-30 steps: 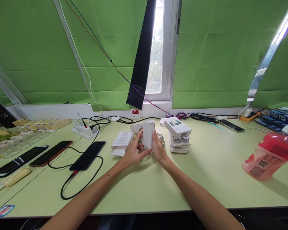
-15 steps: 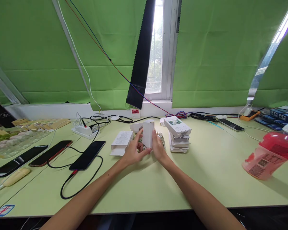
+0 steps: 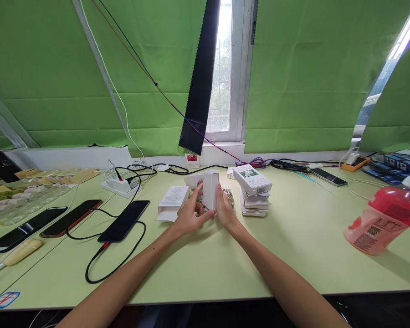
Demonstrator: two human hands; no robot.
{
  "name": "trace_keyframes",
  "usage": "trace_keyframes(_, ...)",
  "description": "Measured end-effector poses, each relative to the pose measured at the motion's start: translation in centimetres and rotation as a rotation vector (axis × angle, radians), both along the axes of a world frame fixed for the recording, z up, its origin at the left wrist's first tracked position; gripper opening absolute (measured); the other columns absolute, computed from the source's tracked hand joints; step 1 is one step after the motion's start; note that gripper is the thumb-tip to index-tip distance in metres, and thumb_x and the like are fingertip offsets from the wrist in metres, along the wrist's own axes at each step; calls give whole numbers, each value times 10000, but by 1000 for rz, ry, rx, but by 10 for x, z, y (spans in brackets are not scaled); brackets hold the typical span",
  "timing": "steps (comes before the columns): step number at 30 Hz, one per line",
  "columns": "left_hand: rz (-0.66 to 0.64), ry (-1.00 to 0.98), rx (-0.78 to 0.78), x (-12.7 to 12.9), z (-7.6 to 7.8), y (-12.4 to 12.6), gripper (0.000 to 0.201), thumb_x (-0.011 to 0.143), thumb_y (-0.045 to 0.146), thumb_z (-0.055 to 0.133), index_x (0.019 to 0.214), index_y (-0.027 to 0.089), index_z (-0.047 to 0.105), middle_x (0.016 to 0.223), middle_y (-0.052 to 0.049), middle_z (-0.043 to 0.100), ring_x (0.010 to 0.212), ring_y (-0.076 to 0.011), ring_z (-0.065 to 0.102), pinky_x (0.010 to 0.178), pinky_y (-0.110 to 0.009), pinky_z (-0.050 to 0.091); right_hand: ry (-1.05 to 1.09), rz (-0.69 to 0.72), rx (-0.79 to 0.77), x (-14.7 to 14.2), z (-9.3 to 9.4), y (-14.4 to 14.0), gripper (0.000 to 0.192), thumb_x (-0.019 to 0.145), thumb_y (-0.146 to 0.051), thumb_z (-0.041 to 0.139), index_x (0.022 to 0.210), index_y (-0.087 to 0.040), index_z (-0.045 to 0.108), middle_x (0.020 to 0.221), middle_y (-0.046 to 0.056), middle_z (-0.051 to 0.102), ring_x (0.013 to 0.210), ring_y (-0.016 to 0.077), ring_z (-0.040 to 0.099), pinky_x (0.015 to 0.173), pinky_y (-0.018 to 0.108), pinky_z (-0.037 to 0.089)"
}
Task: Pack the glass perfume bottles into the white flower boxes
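A small white box (image 3: 210, 188) stands upright above the green table (image 3: 205, 269), held between both hands. My left hand (image 3: 190, 216) grips its lower left side with fingers curled around it. My right hand (image 3: 225, 211) holds its right edge, thumb on the front. Behind the hands lies a crinkled silvery packet (image 3: 229, 197), partly hidden. An opened white box with printed text (image 3: 172, 201) lies flat just left of my left hand. A stack of white boxes (image 3: 254, 190) sits to the right of my right hand.
Three phones (image 3: 124, 220) lie at the left, one with a black cable looping toward the table's front. A white power strip (image 3: 120, 186) and tangled cables run along the back. A red-capped pink bottle (image 3: 382, 220) lies on its side at the right. Clear trays (image 3: 17, 200) sit far left.
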State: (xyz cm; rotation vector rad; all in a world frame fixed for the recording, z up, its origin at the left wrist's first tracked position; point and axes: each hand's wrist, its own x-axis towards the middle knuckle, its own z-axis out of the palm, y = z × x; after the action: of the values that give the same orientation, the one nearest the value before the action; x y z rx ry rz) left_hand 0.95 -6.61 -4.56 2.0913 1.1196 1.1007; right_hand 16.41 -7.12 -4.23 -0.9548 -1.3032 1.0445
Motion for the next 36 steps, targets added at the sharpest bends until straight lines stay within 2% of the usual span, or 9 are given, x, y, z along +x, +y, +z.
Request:
trace_keyframes(3,-52,-13,-76,0,0,1,1000,837,492,740,1635,189,219,1064,-89,708,601,-127,565,623,-314,506,11,12,-8,0,0,0,778,960,-812,243,1210,-227,690,744,11,652,606,196,574,617,324,501)
trace_keyframes(9,-58,-35,-91,1,2,1,998,820,508,756,1621,209,239,1269,-161,669,586,-103,544,592,-303,490,27,22,-10,0,1,0,724,986,-767,253,1200,-220,678,718,8,644,546,182,547,594,331,517)
trace_keyframes(14,-59,-40,-77,2,2,1,962,826,495,757,1611,242,263,1409,-191,599,580,-87,541,570,-290,483,51,53,-33,1,3,-3,700,982,-775,269,1170,-225,659,739,17,653,525,176,546,497,316,482)
trace_keyframes(17,-63,-33,-80,1,1,2,976,827,518,751,1614,232,251,1293,-161,662,580,-99,537,573,-293,476,41,48,-31,1,4,-4,709,973,-791,266,1179,-236,654,786,22,679,564,186,572,493,315,478)
trace_keyframes(22,-78,-6,-80,1,1,3,1000,836,557,738,1617,186,235,917,-43,699,563,-127,534,576,-297,461,-25,10,-19,3,4,-3,701,986,-766,230,1155,-247,671,811,22,688,693,211,630,658,335,527)
trace_keyframes(27,-83,-8,-81,1,3,2,1009,839,563,728,1626,184,222,871,-13,680,564,-123,554,599,-293,474,-64,-34,8,3,6,-3,693,1006,-732,221,1144,-244,693,862,38,698,831,230,659,828,361,521)
trace_keyframes(30,-86,-9,-91,2,3,2,1017,834,555,732,1628,186,215,974,-57,703,568,-118,560,595,-293,479,-44,-28,14,3,6,-3,678,1010,-724,243,1152,-244,699,815,36,691,819,239,657,834,371,523)
trace_keyframes(32,-88,-21,-88,2,2,2,1008,830,548,742,1625,201,228,1137,-119,702,562,-108,551,567,-290,472,-30,-20,12,3,5,-3,666,1010,-725,261,1156,-248,702,754,28,672,812,247,661,829,374,528)
trace_keyframes(36,-85,-42,-84,1,1,3,976,835,543,747,1614,241,242,1397,-193,602,567,-90,545,559,-293,478,-39,-17,14,3,4,-1,681,1009,-735,246,1156,-245,695,749,28,662,771,241,654,843,381,534)
